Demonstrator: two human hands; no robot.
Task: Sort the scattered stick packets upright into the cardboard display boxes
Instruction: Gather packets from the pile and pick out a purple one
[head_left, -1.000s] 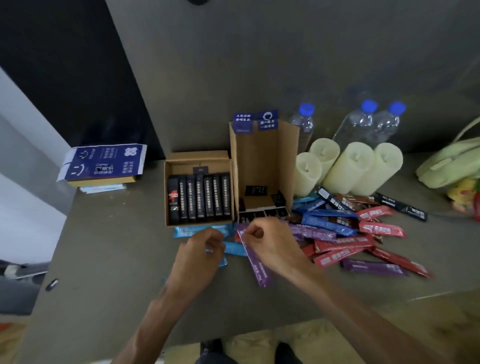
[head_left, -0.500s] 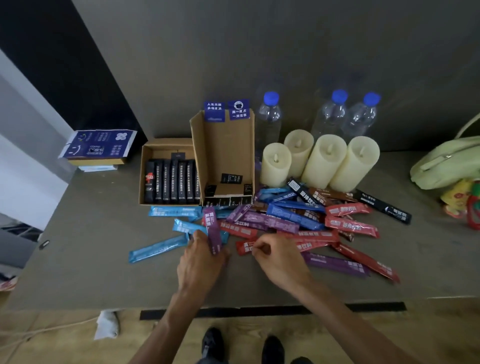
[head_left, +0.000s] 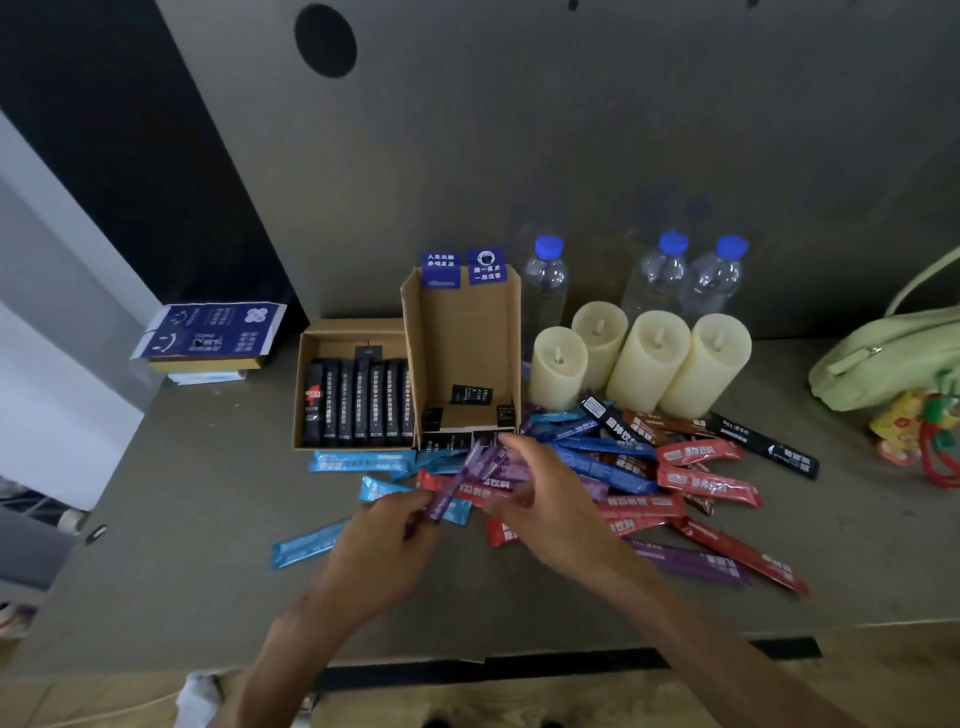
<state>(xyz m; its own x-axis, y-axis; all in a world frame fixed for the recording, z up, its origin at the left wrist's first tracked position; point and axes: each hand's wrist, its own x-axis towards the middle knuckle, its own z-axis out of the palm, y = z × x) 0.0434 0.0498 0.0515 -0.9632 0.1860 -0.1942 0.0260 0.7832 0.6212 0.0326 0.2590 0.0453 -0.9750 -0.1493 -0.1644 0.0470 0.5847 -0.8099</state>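
Purple packets (head_left: 470, 473) at frame centre, left hand (head_left: 384, 540) pinching their lower ends; right hand (head_left: 556, 504) at their tops, grip unclear. Gathering step, I'd say; next, stand them in the tall box (head_left: 462, 353) above.

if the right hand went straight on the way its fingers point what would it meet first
Likely the front lip of the tall display box, just past the purple packets the left hand holds; depth unclear.

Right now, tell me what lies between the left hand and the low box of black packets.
In the head view, light blue packets lie flat on the table between the low box and the left hand, which holds a purple packet.
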